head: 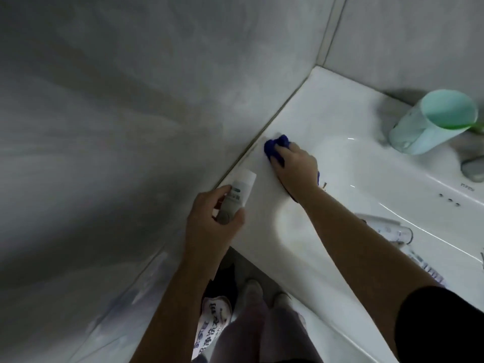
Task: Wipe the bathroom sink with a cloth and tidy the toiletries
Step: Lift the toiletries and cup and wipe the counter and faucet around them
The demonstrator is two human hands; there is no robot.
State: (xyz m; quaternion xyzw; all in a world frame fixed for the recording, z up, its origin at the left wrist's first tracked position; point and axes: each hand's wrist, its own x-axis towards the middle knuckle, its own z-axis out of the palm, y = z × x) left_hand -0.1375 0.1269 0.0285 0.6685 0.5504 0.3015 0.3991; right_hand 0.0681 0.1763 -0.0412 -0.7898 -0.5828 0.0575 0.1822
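A white sink (337,119) fills the right half of the view, its left rim running along the grey tiled wall. My right hand (294,166) presses a bunched blue cloth (275,148) onto that rim, close to the wall joint. My left hand (212,218) holds a small white tube (239,195) with a grey cap just above the rim's near corner. A pale green cup (429,124) stands at the back of the sink. Some tubes and a clear bottle (392,231) lie on the front rim, partly behind my right forearm.
The grey wall (131,113) bounds the sink on the left and behind. A metal tap base (472,166) shows at the right edge. Below the sink are my feet in light shoes (252,289) and a printed white bag (212,326) on the floor.
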